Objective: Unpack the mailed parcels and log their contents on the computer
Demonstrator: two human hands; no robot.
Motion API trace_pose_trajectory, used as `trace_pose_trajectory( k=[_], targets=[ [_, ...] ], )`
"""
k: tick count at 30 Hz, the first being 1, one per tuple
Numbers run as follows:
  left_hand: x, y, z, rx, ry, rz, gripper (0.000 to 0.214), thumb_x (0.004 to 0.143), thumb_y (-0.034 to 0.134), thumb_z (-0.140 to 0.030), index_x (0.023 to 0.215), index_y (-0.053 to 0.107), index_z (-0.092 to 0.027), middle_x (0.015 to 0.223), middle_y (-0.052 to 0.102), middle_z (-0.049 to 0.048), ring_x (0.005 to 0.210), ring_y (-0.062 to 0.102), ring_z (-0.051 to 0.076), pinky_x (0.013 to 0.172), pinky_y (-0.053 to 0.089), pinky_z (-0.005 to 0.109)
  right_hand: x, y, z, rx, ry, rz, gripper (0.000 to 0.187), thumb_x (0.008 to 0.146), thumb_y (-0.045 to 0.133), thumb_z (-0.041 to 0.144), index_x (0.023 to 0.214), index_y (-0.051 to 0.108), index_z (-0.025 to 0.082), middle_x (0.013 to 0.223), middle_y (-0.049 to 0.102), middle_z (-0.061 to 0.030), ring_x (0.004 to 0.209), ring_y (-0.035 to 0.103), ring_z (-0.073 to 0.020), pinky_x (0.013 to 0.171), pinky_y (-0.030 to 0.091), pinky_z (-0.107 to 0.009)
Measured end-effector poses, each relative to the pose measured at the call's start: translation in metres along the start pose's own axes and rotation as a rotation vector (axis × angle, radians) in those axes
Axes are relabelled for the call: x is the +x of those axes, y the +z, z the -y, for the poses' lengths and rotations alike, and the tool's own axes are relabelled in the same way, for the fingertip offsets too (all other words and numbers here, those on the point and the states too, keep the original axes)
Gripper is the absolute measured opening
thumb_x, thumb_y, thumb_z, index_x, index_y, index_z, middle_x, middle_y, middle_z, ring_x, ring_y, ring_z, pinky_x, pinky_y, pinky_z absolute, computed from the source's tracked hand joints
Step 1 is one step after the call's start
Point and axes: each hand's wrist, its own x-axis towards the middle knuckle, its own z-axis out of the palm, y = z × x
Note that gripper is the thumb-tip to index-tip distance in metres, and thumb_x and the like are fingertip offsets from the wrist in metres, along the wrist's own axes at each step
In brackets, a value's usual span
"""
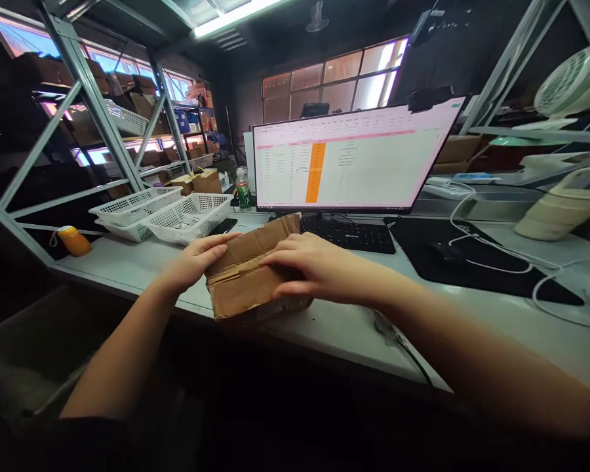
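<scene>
A brown cardboard box (243,288) sits tilted at the desk's front edge, its top creased along a taped middle seam. My left hand (196,259) is closed on the box's left far edge, thumb lying on top. Across the right part of the top reaches my right hand (305,265), its bent fingers at the seam and its thumb on the near panel. Whatever the box holds is hidden.
Behind the box stand a monitor (373,164) and a black keyboard (347,236). White baskets (191,219) and a green-labelled bottle (242,190) are at left. A mouse (445,252) and white cables lie right, near a beige container (555,213).
</scene>
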Motion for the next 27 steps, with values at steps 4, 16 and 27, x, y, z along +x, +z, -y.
trace_pose_trajectory(
  k=[4, 16, 27],
  targets=[
    [0.013, 0.004, 0.027, -0.193, -0.124, -0.022, 0.052, 0.080, 0.071, -0.043, 0.127, 0.071, -0.021, 0.116, 0.075, 0.0101, 0.096, 0.070, 0.024, 0.082, 0.057, 0.035, -0.037, 0.014, 0.023, -0.255, -0.114, -0.337, 0.010, 0.095, 0.062, 0.019, 0.094, 0.072, 0.018, 0.084, 0.072, -0.0053, 0.079, 0.061, -0.0183, 0.073, 0.047, -0.033],
    [-0.004, 0.007, -0.029, 0.525, 0.632, 0.146, 0.034, 0.092, 0.043, -0.016, 0.100, 0.075, -0.022, 0.109, 0.073, 0.0070, 0.109, 0.065, 0.023, 0.101, 0.049, 0.042, -0.010, -0.020, 0.011, -0.014, 0.172, 0.095, 0.024, 0.098, 0.055, 0.031, 0.107, 0.076, 0.022, 0.100, 0.075, -0.0057, 0.088, 0.067, -0.0174, 0.073, 0.049, -0.027],
    [-0.032, 0.036, 0.031, 0.273, 1.018, -0.475, 0.055, 0.079, 0.069, -0.071, 0.102, 0.052, -0.024, 0.099, 0.049, 0.0030, 0.100, 0.065, 0.027, 0.087, 0.058, 0.048, -0.008, -0.053, -0.027, 0.207, 0.646, 0.108, 0.041, 0.084, 0.053, 0.022, 0.121, 0.071, 0.024, 0.102, 0.075, -0.0045, 0.085, 0.067, -0.0192, 0.073, 0.051, -0.031]
  ],
)
